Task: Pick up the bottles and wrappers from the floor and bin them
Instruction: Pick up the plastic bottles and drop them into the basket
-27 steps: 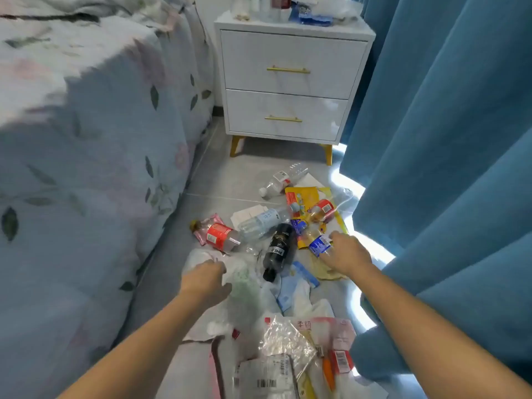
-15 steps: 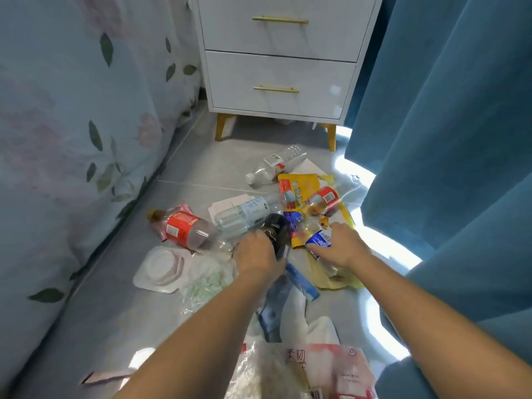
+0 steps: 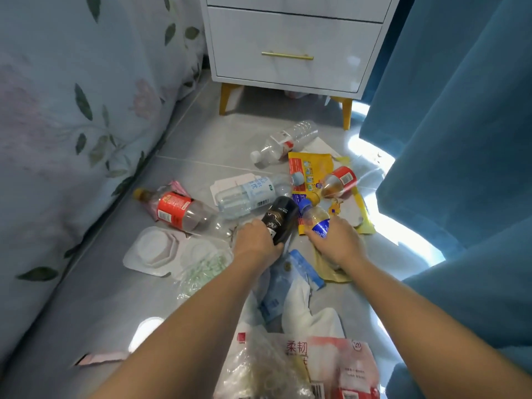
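Bottles and wrappers litter the grey floor. My left hand grips the lower end of a black bottle lying on the floor. My right hand grips a small clear bottle with a blue label and blue cap. Around them lie a red-labelled bottle, a clear water bottle, another clear bottle, a small red-labelled bottle and a yellow wrapper. No bin is in view.
A floral bedspread hangs along the left. A white nightstand on yellow legs stands ahead. Blue curtains fill the right. White plastic trays, a blue pouch and a tissue pack wrapper lie near me.
My left hand left the white plastic bag and moved right onto the black bottle. The camera moved closer and lower. My right hand stays on the blue-labelled bottle.
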A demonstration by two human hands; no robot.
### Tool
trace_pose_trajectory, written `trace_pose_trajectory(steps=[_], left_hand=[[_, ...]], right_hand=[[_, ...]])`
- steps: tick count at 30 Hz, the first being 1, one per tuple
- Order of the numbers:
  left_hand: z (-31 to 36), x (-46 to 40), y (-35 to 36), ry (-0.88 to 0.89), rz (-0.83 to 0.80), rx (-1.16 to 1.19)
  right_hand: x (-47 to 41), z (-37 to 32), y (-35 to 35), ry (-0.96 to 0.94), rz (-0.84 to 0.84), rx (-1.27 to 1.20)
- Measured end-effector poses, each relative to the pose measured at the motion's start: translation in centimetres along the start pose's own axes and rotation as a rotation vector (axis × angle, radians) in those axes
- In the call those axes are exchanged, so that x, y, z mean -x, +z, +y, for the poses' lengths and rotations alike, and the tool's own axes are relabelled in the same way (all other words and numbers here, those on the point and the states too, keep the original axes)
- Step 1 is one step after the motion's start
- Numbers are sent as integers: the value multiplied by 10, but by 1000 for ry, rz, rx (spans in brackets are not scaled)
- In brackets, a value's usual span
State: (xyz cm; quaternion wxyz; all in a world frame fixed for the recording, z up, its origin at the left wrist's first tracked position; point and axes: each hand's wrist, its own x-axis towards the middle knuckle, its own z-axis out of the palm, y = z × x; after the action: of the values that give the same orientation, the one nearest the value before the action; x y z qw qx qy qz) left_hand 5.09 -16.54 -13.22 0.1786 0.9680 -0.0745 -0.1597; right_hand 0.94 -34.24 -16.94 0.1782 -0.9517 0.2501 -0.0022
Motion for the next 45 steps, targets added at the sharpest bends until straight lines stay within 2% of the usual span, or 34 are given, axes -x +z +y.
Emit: trace_pose_trajectory(steps=[3,6,10,12,18,22,27,36,41,45], left_hand=[[3,13,-13,46,-54,-9],[-4,38,-42,75,-97,109],[-47,79,-98,33,-94,201],[-76,107,-134,-11,-62,187],[-173,216,-244,-171,-35,179],[-212,288,-303,-272,-30,225],[-252,396,-351,-372,52,252],[-305,613,-366,-609,199,306],[-328,738,-328,-821,204,293],[-343,829,-276,-923,241,391]], right_hand=[[0,0,0,4,-14,6],[6,-6,-8,-14,-62,-26],[36,-22,-31,39,-78,-204],[59,-40,-47,-17,-66,-290],[143,-151,-121,-279,-198,-424],[194,-234,-148,-374,-258,-445],[272,-328,-164,-576,-368,-507],[434,-418,-159,-908,-684,-499],[534,-436,-151,-1066,-872,-459],[620,-440,-144,-1176,-1018,-477]])
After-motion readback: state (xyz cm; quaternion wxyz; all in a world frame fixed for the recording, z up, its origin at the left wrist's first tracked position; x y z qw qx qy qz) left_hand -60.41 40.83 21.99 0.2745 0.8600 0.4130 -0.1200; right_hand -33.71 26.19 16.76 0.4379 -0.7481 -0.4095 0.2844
